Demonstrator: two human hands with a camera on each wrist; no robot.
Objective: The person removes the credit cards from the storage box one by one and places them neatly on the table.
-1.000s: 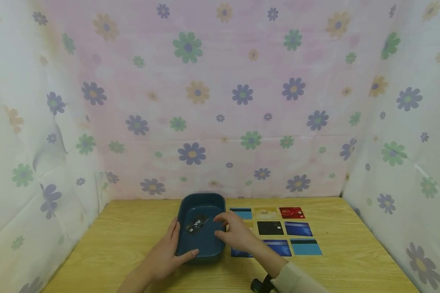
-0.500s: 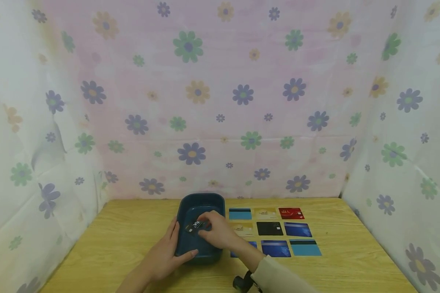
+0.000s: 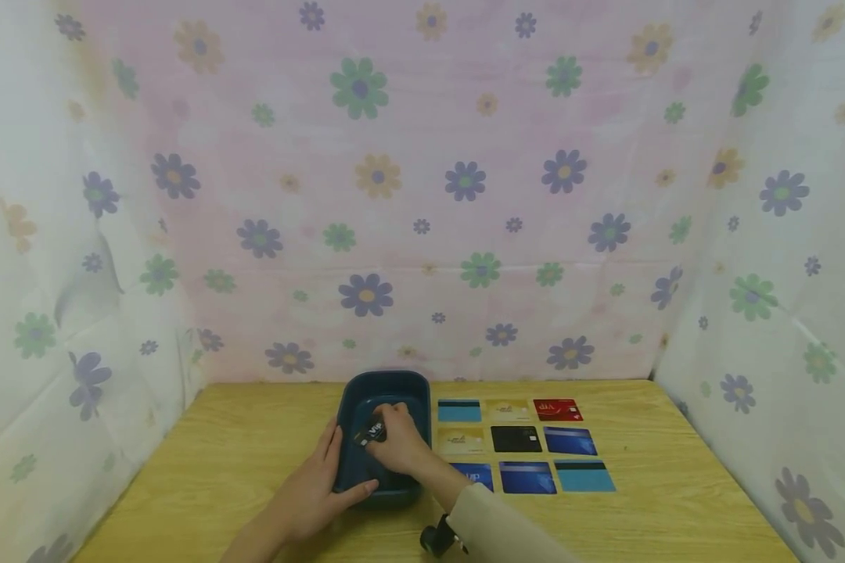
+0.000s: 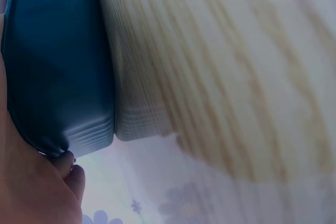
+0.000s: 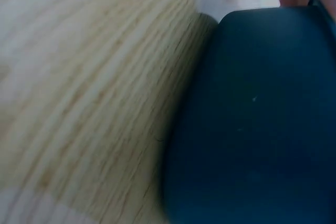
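Note:
A dark blue plastic bin (image 3: pixel 383 381) with rounded corners stands on the wooden table in the head view. My left hand (image 3: pixel 313 485) holds its left side, with fingers along the outer wall and the thumb over the near rim. Inside the bin, my right hand (image 3: pixel 403 447) pinches a black VIP card (image 3: pixel 375 428), tilted, between thumb and fingers. In the left wrist view, the left hand (image 4: pixel 37 192) wraps the corner of the bin (image 4: pixel 58 51). The right wrist view shows the outer wall of the bin (image 5: pixel 252 119); the right hand's grip is hidden there.
Right of the bin, several cards lie in rows: light blue striped (image 3: pixel 459 410), gold (image 3: pixel 509 410), red VIP (image 3: pixel 559 410), black (image 3: pixel 516 439) and dark blue (image 3: pixel 570 441) among them. Flowered cloth (image 3: pixel 422 234) walls in the table (image 3: pixel 253 446) behind and at the sides.
My right hand has moved left and down from over the bin's right rim and has taken the black VIP card between thumb and fingers. The left hand keeps its hold on the bin.

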